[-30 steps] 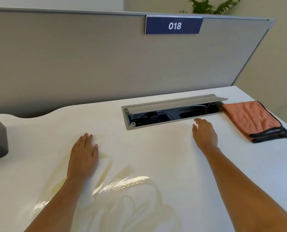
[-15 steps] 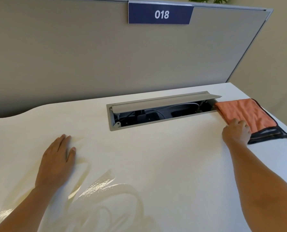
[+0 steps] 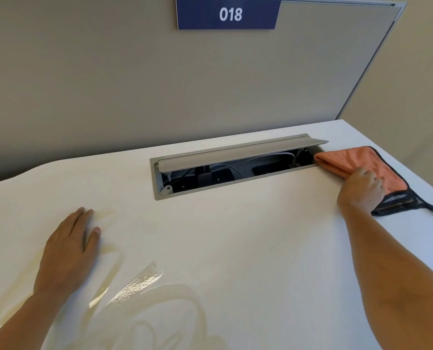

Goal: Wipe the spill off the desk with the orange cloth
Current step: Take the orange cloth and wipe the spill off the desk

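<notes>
Head view: right hand, which lay bare on the bench a second ago, has reached the orange cloth at the far right, beside the open cable tray; its grip is curled onto the cloth's near edge, so pickup looks begun. Folded and black-trimmed, the cloth lies flat. Left hand rests open, holding nothing, by the glistening spill near the front.
</notes>
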